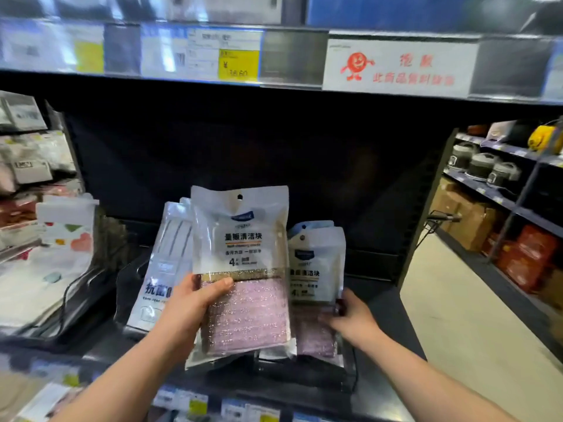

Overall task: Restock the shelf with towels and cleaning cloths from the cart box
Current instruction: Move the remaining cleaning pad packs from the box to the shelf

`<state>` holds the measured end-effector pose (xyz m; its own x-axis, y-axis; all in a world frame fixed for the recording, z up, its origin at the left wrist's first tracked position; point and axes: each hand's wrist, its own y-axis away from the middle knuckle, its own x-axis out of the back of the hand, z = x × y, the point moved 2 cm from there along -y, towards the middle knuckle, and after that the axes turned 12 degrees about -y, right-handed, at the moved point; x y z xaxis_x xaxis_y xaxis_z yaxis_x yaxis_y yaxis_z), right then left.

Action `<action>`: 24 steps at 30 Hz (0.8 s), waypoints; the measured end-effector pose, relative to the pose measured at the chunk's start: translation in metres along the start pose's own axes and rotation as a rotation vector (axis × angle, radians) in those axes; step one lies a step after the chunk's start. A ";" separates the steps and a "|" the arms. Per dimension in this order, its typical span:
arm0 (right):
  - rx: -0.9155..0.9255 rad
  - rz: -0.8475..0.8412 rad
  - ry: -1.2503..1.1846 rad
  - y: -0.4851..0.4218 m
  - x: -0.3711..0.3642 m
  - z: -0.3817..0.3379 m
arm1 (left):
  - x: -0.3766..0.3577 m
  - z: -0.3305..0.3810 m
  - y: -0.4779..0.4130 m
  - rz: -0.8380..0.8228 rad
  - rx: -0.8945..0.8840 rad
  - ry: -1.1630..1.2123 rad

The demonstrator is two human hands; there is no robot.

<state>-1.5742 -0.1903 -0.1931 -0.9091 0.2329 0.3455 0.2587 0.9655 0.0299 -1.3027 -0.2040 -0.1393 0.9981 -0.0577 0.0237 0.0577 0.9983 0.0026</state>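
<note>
Left forearm (128, 373), black shelf (380, 312), aisle (463, 315)

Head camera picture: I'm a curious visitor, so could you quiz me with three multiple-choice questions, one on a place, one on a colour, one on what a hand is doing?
1. Where is the sign with the red cartoon figure?
A) on the upper shelf edge, at right
B) on the floor
C) lying on the lower shelf

2. What colour are the pads in the front pack?
A) green
B) pinkish purple
C) yellow

3. What is the right hand doing?
A) hanging idle
B) pointing upward
C) gripping the second pack

Answers:
1 A, it sits on the price rail above the dark bay.
2 B, they show through the pack's clear lower half, beside the left hand.
3 C, its fingers curl round that pack's lower edge.
</note>
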 end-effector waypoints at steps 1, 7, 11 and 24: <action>0.007 0.009 -0.008 -0.001 0.000 0.001 | -0.006 -0.003 0.000 -0.006 0.012 0.005; 0.094 0.052 0.014 -0.006 0.000 0.000 | -0.046 -0.018 0.006 -0.092 0.070 0.029; 0.072 0.081 0.108 -0.009 0.002 0.000 | -0.070 -0.028 0.005 -0.120 0.093 0.026; -0.010 -0.065 -0.002 0.008 0.034 0.001 | -0.101 -0.045 -0.021 -0.129 0.079 -0.027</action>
<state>-1.6036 -0.1743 -0.1820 -0.9245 0.1702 0.3410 0.2027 0.9773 0.0618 -1.4039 -0.2186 -0.1864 0.9815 -0.1863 0.0447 0.1820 0.9795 0.0860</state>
